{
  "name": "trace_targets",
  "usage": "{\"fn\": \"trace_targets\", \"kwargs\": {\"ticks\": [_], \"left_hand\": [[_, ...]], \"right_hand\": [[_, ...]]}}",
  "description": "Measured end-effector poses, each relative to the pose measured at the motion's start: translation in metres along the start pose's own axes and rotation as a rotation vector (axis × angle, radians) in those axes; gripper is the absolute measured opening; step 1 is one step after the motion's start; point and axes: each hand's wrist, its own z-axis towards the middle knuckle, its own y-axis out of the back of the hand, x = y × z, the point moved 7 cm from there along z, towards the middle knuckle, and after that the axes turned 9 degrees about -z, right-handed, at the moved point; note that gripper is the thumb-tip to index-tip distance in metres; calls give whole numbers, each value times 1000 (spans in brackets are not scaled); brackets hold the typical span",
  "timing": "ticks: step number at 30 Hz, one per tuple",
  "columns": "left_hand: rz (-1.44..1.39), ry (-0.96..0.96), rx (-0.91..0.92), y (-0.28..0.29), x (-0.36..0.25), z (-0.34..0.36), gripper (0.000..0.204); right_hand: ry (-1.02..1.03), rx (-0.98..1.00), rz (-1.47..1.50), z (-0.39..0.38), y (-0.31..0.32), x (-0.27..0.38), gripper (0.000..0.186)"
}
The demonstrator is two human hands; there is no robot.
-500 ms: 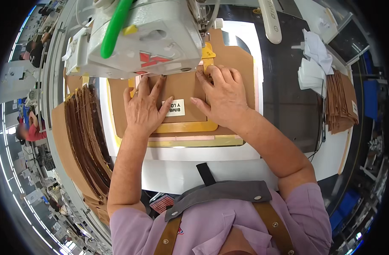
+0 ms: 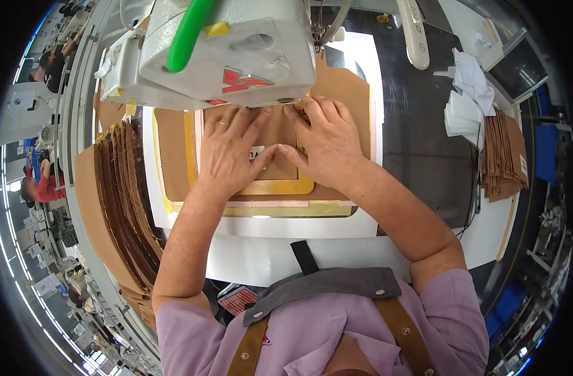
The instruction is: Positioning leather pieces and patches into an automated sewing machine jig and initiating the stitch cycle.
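Observation:
My left hand (image 2: 234, 150) lies palm down, fingers apart, on a brown fabric piece (image 2: 280, 170) inside a yellow template frame (image 2: 271, 187). Its thumb partly covers a white label (image 2: 256, 152) and reaches close to my right thumb. My right hand (image 2: 325, 143) rests at the frame's right side, fingers spread and bent, with fingertips by the needle area. The white sewing machine head (image 2: 224, 59) with a green handle (image 2: 187, 37) overhangs both hands' fingertips and hides part of the work beneath it.
Brown fabric stacks lie at left (image 2: 117, 194) and right (image 2: 500, 156), with white pieces (image 2: 469, 88) above the right stack. A dark plate (image 2: 412, 156) borders the template. A white controller (image 2: 415, 37) hangs at upper right. Co-workers (image 2: 45, 188) sit along the left.
My left hand has slid right and slightly upward, its thumb now over the label and near my right thumb. My right hand is nearly still. The machine appears shifted slightly right in the view.

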Motion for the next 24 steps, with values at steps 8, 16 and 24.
{"fn": "trace_targets", "kwargs": {"ticks": [8, 16, 24], "left_hand": [[-298, -70, 102, -22, -10, 13, 60], [-305, -93, 89, -30, -8, 11, 63], [-360, -67, 56, -35, -4, 9, 64]], "right_hand": [[61, 73, 164, -12, 8, -12, 52], [285, 56, 175, -22, 24, 10, 38], [448, 92, 184, -41, 16, 30, 34]]}}
